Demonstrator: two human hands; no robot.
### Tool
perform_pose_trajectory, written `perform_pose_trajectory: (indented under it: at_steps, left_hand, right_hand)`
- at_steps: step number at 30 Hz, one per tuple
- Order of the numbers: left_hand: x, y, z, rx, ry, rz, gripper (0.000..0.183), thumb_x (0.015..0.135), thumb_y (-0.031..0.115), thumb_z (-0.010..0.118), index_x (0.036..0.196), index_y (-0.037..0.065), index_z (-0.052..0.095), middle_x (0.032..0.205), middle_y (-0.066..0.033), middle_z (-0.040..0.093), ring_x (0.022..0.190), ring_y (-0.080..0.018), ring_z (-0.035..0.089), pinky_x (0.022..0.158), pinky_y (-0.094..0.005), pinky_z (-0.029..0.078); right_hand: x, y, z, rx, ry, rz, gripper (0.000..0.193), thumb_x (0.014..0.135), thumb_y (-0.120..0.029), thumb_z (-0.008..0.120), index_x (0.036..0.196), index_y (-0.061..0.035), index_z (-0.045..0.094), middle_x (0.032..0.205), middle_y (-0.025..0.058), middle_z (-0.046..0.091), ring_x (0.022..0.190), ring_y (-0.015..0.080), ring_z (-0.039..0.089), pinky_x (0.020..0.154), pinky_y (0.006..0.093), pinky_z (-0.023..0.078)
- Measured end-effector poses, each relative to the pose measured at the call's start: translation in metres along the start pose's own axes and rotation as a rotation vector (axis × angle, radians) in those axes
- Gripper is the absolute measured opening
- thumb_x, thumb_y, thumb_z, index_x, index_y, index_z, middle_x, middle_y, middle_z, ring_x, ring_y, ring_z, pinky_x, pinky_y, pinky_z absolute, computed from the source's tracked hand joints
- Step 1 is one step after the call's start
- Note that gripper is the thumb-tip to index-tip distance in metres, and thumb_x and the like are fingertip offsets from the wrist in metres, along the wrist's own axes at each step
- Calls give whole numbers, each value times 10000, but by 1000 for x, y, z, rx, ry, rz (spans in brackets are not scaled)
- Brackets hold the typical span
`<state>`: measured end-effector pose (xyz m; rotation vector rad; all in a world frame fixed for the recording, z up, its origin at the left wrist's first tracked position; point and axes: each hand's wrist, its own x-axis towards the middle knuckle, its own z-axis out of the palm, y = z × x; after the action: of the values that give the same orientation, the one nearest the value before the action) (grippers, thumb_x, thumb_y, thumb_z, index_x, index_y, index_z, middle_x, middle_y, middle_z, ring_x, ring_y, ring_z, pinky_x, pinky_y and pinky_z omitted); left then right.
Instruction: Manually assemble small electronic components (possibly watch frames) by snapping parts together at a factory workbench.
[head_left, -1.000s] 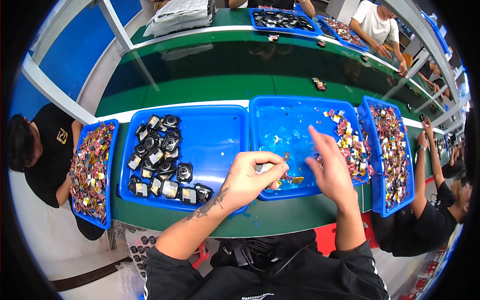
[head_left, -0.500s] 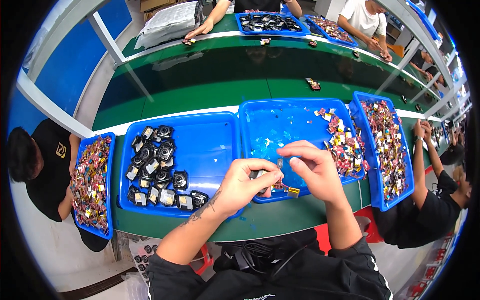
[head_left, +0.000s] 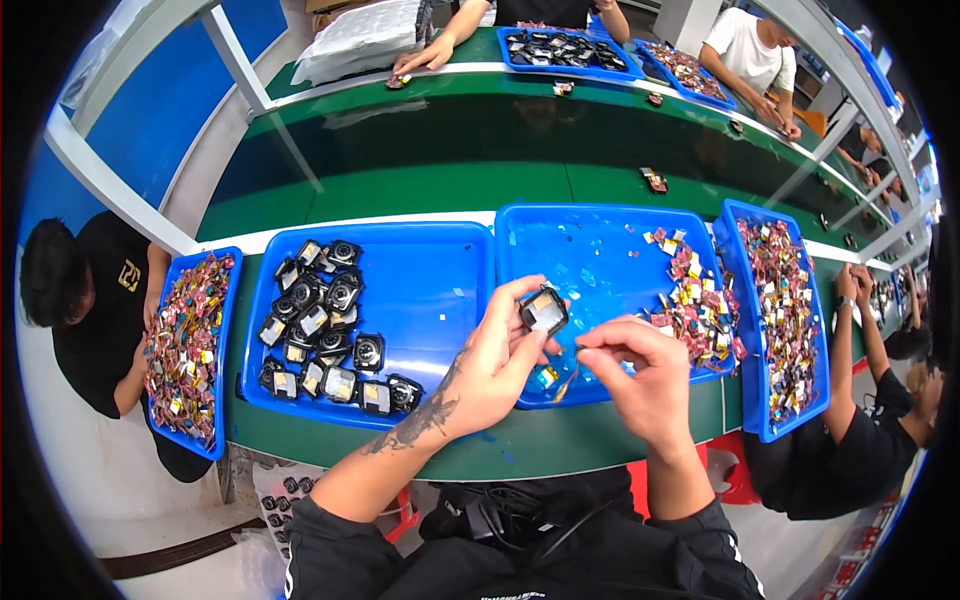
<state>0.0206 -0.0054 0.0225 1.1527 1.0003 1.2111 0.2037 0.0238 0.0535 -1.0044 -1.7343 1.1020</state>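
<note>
Your left hand [head_left: 495, 367] is closed around a black casing [head_left: 544, 313], thumb on the near side and fingers on the far side; the casing sits tilted above the blue tray in front of you, pale grey inner face turned up toward your view. Your right hand [head_left: 645, 372] is just beside it, thumb and forefinger brought together at the tips on a thin strip [head_left: 567, 385], reddish and yellow, hanging below them; its exact outline is too small to tell. Under both hands, the middle tray [head_left: 530, 232] has scraps of clear bluish film [head_left: 588, 275] scattered on its floor and a heap of small red, white and yellow parts [head_left: 697, 305] along its right side. Left of it, the casing tray [head_left: 430, 320] has more black casings [head_left: 343, 290] piled toward its left half. Narrower trays packed with similar small parts flank both: the left-end tray [head_left: 233, 305] and the right-end tray [head_left: 818, 345]. Across the green bench [head_left: 540, 455], a co-worker's hand [head_left: 428, 58] touches a small dark piece [head_left: 398, 82] near the far edge.
</note>
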Motion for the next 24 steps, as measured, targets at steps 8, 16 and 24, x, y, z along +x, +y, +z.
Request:
perform_pose_trajectory:
  at_steps: [8, 16, 24]
  left_hand:
    - [0, -2, 2, -243, -99, 18, 435, 970, -18, 468, 1400, -32, 403, 1322, -136, 534, 1208, -186, 535, 1023, -307, 429]
    - [0, -3, 1, -240, -124, 20, 444, 968, -16, 472, 1400, -61, 383, 1293, -163, 555, 1182, -195, 556, 1007, -317, 450]
    - [-2, -1, 1, -153, -111, -3, 454, 971, -4, 474, 1414, -40, 382, 1280, -157, 569, 1163, -184, 567, 994, -316, 461]
  right_hand:
    - [9, -13, 18, -297, 78, -239, 137, 780, 29, 713, 903, -28, 697, 814, 102, 681, 645, 211, 647, 564, 293, 500]
    - [11, -8, 18, -329, 90, -241, 114, 759, 33, 718, 845, -29, 675, 766, 91, 678, 617, 198, 632, 567, 303, 495]
    - [13, -10, 15, -324, 40, -134, 100, 746, -10, 739, 817, -57, 685, 750, 58, 675, 601, 167, 602, 603, 306, 432]
